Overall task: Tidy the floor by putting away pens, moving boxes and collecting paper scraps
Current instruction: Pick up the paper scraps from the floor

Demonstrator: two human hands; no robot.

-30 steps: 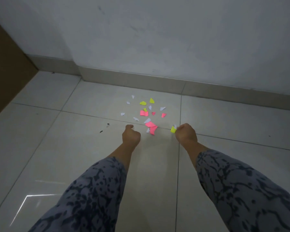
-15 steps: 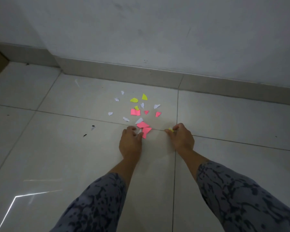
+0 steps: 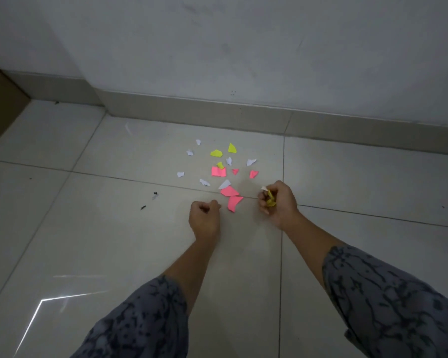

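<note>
On a tiled floor (image 3: pixel 114 241) by the wall, the right hand (image 3: pixel 278 204) closes around gathered yellow scraps (image 3: pixel 270 198), apparently storing them, while the left hand (image 3: pixel 204 219), loosely fisted and seemingly empty, nears a pink scrap (image 3: pixel 233 202) among the scattered paper scraps (image 3: pixel 219 171).

The right hand (image 3: pixel 278 202) has lifted off the floor and turned, and now grips a crumpled yellow scrap (image 3: pixel 270 198) with a white bit (image 3: pixel 264 188) at its fingertips. The left hand (image 3: pixel 204 218) has drawn back from the pink scraps (image 3: pixel 232 197) into a loose fist.
</note>
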